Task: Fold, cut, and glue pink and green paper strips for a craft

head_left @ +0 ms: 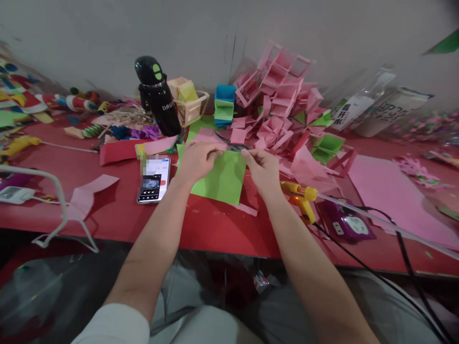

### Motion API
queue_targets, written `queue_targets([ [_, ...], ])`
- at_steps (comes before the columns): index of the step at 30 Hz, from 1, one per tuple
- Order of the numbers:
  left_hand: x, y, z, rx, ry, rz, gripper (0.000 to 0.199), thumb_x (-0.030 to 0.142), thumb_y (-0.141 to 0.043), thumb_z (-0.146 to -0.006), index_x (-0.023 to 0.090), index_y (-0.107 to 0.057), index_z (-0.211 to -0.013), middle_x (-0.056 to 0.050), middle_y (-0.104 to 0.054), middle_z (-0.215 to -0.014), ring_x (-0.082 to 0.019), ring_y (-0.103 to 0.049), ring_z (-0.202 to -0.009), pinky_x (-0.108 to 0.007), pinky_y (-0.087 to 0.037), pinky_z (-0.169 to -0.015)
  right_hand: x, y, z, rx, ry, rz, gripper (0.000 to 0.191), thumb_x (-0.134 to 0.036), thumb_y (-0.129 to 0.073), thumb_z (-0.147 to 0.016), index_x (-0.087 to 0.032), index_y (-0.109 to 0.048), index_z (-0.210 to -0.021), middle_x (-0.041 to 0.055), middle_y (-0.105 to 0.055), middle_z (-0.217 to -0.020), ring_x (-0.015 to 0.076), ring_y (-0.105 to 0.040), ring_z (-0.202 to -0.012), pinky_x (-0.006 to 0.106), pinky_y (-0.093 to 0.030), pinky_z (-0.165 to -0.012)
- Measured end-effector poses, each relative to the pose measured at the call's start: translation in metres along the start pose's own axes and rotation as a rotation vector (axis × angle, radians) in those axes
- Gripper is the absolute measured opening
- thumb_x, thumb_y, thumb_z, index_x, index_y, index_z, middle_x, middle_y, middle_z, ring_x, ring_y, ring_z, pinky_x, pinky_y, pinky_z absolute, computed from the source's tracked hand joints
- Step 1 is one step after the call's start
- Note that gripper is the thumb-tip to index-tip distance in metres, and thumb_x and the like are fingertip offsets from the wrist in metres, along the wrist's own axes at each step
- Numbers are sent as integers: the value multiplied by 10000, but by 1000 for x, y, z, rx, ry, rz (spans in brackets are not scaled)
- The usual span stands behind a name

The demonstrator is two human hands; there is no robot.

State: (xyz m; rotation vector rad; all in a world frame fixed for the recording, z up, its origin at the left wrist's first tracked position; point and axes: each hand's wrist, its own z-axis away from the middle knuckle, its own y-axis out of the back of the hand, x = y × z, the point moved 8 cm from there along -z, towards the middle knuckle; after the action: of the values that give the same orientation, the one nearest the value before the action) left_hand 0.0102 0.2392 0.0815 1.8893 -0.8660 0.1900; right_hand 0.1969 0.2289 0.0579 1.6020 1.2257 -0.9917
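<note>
A square sheet of green paper (224, 179) lies at the middle of the red table, its far edge between my two hands. My left hand (198, 161) pinches the sheet near its far left part, fingers curled. At the far right corner, my right hand (263, 167) pinches the same sheet between thumb and fingertips. Scissors (234, 147) rest just beyond the sheet, partly hidden. A thin pink strip (247, 209) sticks out by the near edge of the green paper.
A phone (154, 179) and black bottle (159, 100) stand left. Pink folded-paper pieces (279, 95) are piled behind. To the right are a yellow glue gun (303, 198), purple power socket (347, 222), cables and pink sheets (398, 196). A white frame (59, 191) is at left.
</note>
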Motion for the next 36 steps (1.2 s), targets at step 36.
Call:
queue_targets([
  [36,-72,-13,5,73,480,583,165,334,-678,-876,192,-611,-924,-71,-693,-866,-198,-652,-810,-325,-531,-717,30,-29,11,-245,-326,-179,291,-461,-775,-691,-198,-707,-795,59,-732,-764,248,-705,-768,367,-562,-690],
])
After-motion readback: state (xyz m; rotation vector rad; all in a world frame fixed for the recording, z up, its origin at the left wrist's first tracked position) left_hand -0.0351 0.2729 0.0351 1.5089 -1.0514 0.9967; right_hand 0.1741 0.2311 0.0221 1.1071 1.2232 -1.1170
